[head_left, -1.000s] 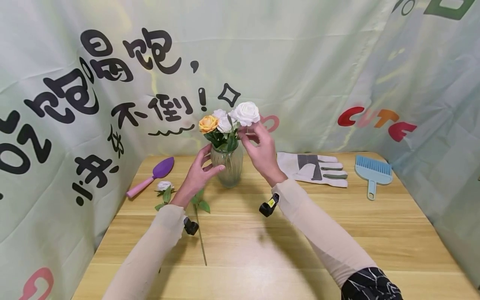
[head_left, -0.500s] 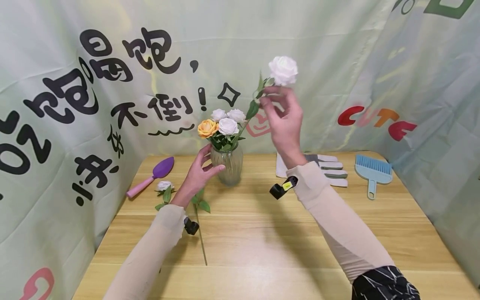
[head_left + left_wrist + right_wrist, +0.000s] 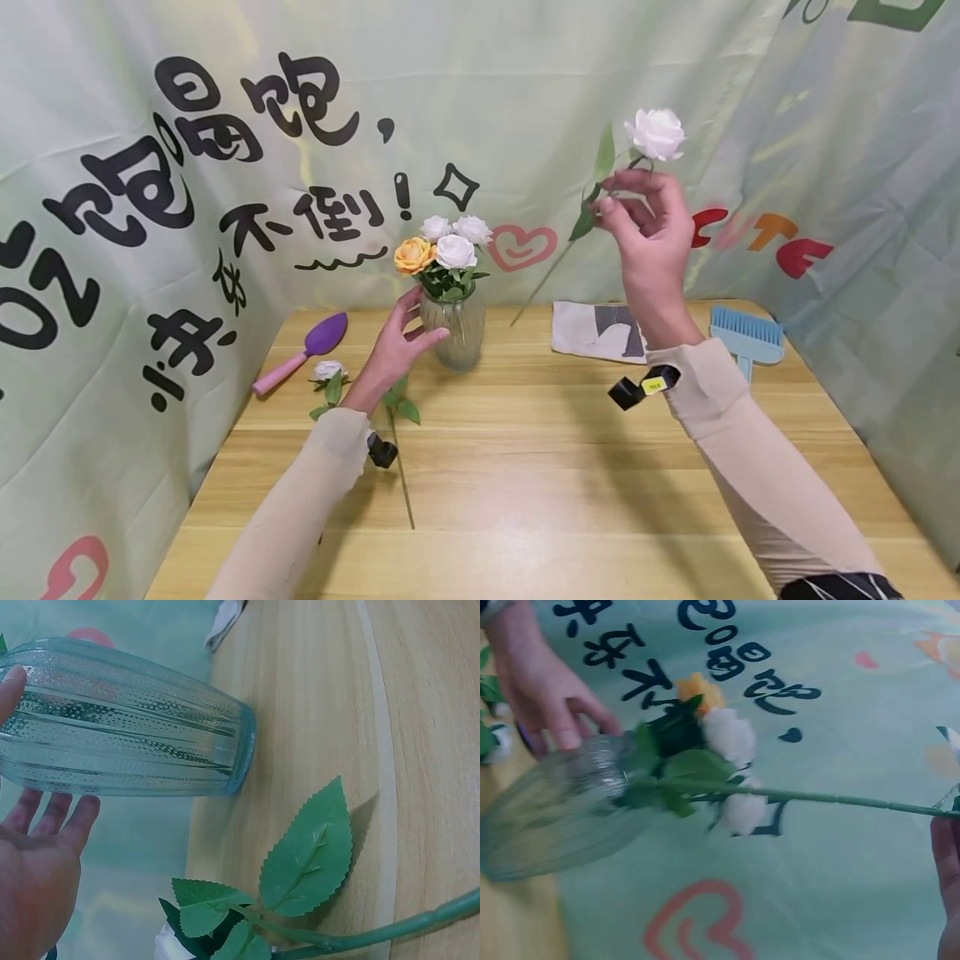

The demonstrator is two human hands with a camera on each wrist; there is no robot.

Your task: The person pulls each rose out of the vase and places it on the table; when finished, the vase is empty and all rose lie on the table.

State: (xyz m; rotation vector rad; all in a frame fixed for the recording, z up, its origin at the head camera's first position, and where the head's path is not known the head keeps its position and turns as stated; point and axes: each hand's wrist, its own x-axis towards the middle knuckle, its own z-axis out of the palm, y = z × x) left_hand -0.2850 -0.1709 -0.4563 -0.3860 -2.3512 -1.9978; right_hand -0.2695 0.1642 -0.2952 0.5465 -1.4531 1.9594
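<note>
The left hand holds a ribbed clear glass vase on the table, thumb in front and fingers on its far side. An orange rose and several white roses stand in the vase. Raised to the right, the right hand pinches the leafy upper stem of a single white rose. That rose's stem slants down left, its lower end apart from the vase in the head view. In the right wrist view, the stem crosses in front of the bouquet.
Another white rose lies beside the left forearm, partly hidden by it. A purple trowel with a pink handle lies at the left edge. Behind the right wrist are a work glove and a blue brush. Printed curtains enclose the table.
The right hand has drawn one white rose up out of the vase and carried it right. The left hand has stayed at the vase.
</note>
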